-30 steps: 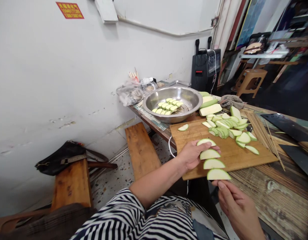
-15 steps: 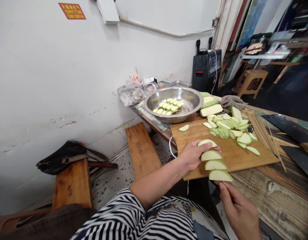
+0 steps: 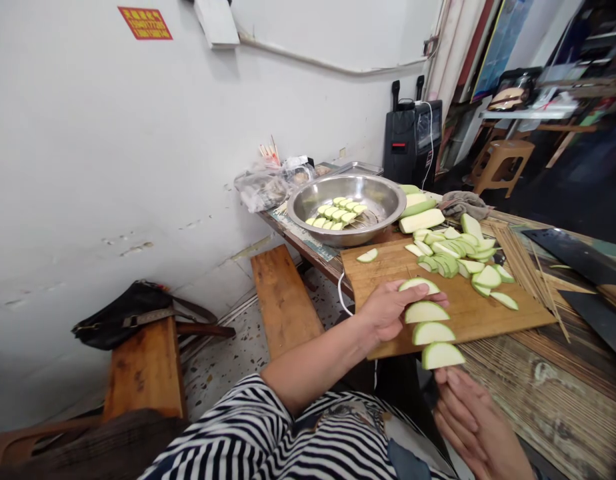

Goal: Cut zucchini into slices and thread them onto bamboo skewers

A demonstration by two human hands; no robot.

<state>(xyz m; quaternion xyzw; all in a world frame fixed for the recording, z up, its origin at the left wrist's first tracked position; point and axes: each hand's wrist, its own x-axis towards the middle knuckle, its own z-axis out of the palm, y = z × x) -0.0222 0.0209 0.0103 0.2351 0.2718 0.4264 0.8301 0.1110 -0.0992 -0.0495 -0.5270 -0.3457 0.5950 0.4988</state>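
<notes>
My left hand (image 3: 388, 310) pinches the far half-moon zucchini slice (image 3: 419, 286) between thumb and fingers. Several slices hang in a spaced row toward me, strung together, with the lowest slice (image 3: 442, 356) closest to my body. Just below that one, my right hand (image 3: 475, 413) has its thumb and fingers pressed together at the end of the skewer, which is mostly hidden by the slices and fingers. Under and beyond the row lies a wooden cutting board (image 3: 388, 263) bearing a pile of cut zucchini slices (image 3: 451, 250).
A steel basin (image 3: 383, 193) with skewered slices stands behind the board, beside peeled zucchini (image 3: 422, 221). On the right are bamboo skewers (image 3: 521, 267), a dark blade (image 3: 573, 250) and a cloth (image 3: 465, 204). Wooden benches (image 3: 285, 300) stand at left.
My right hand has turned and its fingers have closed in together below the lowest slice. The row of slices has shifted slightly; the lower slices sit a little lower and tilt differently.
</notes>
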